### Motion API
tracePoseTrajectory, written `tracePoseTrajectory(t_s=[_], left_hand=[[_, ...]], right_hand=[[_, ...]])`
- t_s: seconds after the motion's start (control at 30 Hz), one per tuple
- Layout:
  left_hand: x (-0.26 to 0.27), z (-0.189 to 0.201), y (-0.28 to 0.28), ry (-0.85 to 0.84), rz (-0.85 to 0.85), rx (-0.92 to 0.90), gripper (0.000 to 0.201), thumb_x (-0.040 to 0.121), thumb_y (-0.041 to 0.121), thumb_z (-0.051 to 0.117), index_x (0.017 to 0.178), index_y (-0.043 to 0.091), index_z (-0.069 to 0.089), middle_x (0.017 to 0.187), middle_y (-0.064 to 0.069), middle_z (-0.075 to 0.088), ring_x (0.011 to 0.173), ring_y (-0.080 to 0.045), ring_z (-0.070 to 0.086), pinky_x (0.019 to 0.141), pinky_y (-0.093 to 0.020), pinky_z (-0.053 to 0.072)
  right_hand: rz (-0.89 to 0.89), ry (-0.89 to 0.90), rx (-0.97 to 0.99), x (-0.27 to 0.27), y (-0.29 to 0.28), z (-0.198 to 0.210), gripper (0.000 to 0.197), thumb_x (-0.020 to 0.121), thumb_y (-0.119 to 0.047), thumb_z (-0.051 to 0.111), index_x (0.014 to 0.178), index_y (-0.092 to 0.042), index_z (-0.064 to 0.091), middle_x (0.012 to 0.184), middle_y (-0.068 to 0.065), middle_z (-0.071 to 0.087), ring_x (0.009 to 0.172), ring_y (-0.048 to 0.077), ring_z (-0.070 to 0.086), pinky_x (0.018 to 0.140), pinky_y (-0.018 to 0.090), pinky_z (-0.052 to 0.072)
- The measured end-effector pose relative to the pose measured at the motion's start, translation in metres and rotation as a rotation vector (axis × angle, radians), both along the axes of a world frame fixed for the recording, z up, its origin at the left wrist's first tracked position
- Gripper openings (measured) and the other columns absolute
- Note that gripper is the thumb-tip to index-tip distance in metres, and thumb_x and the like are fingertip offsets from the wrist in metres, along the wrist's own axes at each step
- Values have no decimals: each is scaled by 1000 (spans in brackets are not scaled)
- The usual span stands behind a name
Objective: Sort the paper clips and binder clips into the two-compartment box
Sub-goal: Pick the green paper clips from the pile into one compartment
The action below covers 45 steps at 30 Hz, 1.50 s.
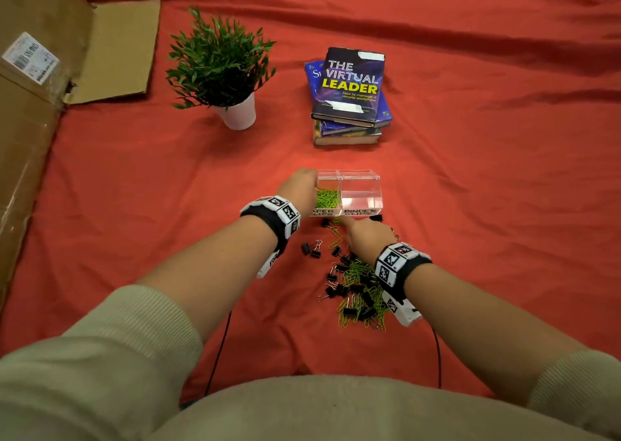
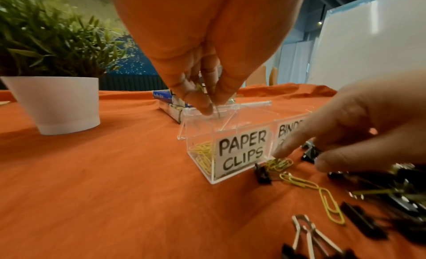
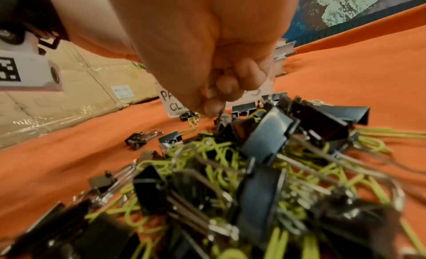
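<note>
The clear two-compartment box [image 1: 360, 185] stands on the red cloth. Green paper clips [image 1: 326, 198] lie in its left part, labelled PAPER CLIPS [image 2: 242, 148]. The right part, labelled BINDER CLIPS, holds nothing. My left hand [image 1: 299, 188] hovers over the left compartment, fingertips [image 2: 205, 106] pinched together on a paper clip. My right hand [image 1: 364, 235] is low in front of the box. Its index finger [image 2: 283, 150] reaches down to a few loose paper clips [image 2: 279, 163], thumb apart, nothing visibly held. A mixed pile of black binder clips and green paper clips [image 1: 359, 292] lies under my right wrist.
A potted plant [image 1: 221, 71] in a white pot stands at the back left. A stack of books [image 1: 349, 91] sits behind the box. A large cardboard box [image 1: 33, 104] runs along the left edge. Several stray binder clips [image 1: 311, 249] lie left of the pile.
</note>
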State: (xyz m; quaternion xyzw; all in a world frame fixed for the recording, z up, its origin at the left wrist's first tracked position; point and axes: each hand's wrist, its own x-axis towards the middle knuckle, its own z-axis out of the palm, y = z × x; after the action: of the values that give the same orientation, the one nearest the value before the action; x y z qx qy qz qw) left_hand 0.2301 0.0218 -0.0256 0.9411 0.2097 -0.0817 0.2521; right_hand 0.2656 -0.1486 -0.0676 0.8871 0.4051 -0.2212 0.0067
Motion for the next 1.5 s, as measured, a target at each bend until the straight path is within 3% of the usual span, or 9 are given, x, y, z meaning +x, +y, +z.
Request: tracePoseTrajectory(t_s=[0.27, 0.5, 0.6, 0.8, 0.97, 1.1, 1.2, 1.37, 1.5], left_hand=[[-31, -12, -19, -158, -145, 127, 15, 86, 10, 54, 99, 14, 61, 111, -4, 57, 110, -23, 45, 92, -33, 39], [-49, -45, -58, 13, -361, 85, 21, 88, 3, 50, 107, 5, 59, 114, -9, 55, 112, -26, 48, 95, -40, 45], [-49, -51, -61, 48, -358, 122, 23, 88, 1, 49, 109, 3, 58, 117, -11, 52, 114, -28, 46, 94, -42, 45], [-50, -52, -62, 105, -390, 248, 19, 89, -1, 46, 106, 0, 56, 115, -13, 49, 111, -30, 45, 86, -42, 46], [-52, -55, -62, 126, -354, 234, 16, 90, 1, 47, 104, 0, 56, 111, -14, 51, 108, -32, 49, 86, -43, 47], [-52, -50, -51, 73, -245, 178, 17, 95, 11, 44, 106, 5, 56, 113, -12, 58, 112, -29, 50, 90, -40, 44], [-56, -41, -42, 30, -89, 74, 15, 97, 15, 43, 103, 9, 56, 102, -12, 64, 97, -30, 58, 78, -38, 46], [-59, -39, -35, 26, 143, -205, 19, 98, 11, 41, 106, 9, 58, 97, -10, 65, 80, -23, 58, 69, -29, 43], [-56, -40, -46, 48, 120, -302, 22, 97, 5, 36, 108, 7, 55, 92, -6, 57, 79, -19, 52, 60, -26, 39]], right_hand=[[-44, -26, -36, -1, -5, -8, 30, 92, -8, 45, 122, -9, 44, 82, 7, 67, 67, 28, 62, 56, 34, 50], [-38, -37, -19, -3, -3, -4, 28, 93, -14, 43, 121, -10, 49, 93, 10, 69, 82, 32, 67, 58, 35, 44], [-12, -59, -30, -8, -4, -2, 19, 92, -8, 42, 108, -5, 52, 96, 13, 68, 85, 33, 67, 61, 37, 45], [-11, -59, -45, -14, -4, -1, 18, 92, -13, 45, 106, -2, 51, 99, 13, 67, 87, 34, 66, 60, 36, 42], [-56, 4, -34, -13, -6, 3, 26, 90, -20, 51, 109, -2, 52, 106, 14, 64, 95, 34, 63, 73, 40, 50], [-186, 199, 150, -5, -11, 6, 8, 85, -17, 59, 86, -9, 57, 94, 8, 58, 82, 24, 58, 71, 32, 49], [-407, 394, 323, 3, -21, 13, 7, 85, -11, 60, 78, -11, 59, 76, 2, 63, 66, 14, 57, 64, 28, 53], [-631, 718, 528, 11, -39, 24, 7, 82, -4, 66, 85, -10, 63, 76, 7, 69, 64, 16, 61, 71, 35, 56], [-744, 977, 632, 12, -43, 31, 23, 88, 4, 53, 105, -8, 64, 79, 7, 63, 66, 15, 58, 66, 25, 52]])
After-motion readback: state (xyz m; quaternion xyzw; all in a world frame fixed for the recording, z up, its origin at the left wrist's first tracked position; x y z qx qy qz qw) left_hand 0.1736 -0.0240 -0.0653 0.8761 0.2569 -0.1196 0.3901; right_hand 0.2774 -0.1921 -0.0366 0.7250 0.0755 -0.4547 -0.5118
